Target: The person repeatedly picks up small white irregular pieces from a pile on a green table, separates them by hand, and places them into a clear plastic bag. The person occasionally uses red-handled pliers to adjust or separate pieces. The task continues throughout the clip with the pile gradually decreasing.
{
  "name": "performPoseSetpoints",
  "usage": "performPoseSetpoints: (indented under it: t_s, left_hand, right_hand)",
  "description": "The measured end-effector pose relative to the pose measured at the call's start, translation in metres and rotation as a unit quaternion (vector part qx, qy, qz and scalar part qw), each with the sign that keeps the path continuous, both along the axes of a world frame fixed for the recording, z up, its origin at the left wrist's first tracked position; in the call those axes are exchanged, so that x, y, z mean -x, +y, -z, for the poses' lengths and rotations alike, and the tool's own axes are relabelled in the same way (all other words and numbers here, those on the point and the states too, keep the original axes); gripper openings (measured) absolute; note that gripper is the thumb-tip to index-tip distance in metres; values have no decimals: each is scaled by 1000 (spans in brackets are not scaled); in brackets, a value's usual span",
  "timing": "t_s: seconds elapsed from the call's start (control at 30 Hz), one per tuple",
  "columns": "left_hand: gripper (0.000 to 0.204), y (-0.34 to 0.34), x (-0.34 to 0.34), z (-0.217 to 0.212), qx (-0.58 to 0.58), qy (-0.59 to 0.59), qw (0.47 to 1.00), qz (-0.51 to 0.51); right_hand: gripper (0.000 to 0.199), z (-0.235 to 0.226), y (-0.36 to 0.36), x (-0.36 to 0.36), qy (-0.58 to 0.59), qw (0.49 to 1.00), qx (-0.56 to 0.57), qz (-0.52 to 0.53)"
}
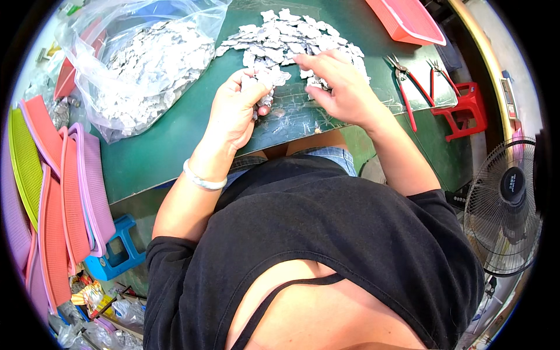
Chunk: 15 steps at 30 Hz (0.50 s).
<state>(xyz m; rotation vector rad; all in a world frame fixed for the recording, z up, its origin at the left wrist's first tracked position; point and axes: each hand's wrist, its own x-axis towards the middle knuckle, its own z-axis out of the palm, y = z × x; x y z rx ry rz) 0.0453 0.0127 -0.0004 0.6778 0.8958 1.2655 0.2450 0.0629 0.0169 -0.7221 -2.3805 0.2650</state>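
My left hand (pixel 238 105) is closed round several small flat silver-grey pieces (pixel 263 79) with wavy outlines, which stick out past its thumb and fingers. Just to the right, my right hand (pixel 337 81) has its thumb and forefinger apart over the near side of a loose pile of the same pieces (pixel 291 35). Nothing shows between those fingertips; its other fingers are partly hidden. To the left, a big clear plastic bag (pixel 87 111) lies open, filled with many more such pieces (pixel 154 67).
A green worktable (pixel 146 169) carries all this. Red-handled pliers (pixel 404 87) and a second pair (pixel 441 76) lie at the right, below a pink basket (pixel 408 23). Stacked coloured baskets (pixel 70 192), a blue stool (pixel 116 251), a red stool (pixel 466 114) and a fan (pixel 504 204) stand around.
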Motion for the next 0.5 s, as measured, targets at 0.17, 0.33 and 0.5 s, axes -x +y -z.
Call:
performPoseSetpoints:
  t_s: [0.17,0.33,0.5]
  left_hand:
    - [18,0,-1,0,-5,-6,1000,2]
    - [15,1,-2,-2,16,0,1000,-3]
    - [11,3,7,0,96,-150,984,16]
  right_hand:
    - [48,8,-2,-10,-67,997,46,16]
    - [48,7,-1,-14,-63,996,64,-3]
    - [51,9,2,-19,-46,997,58,-23]
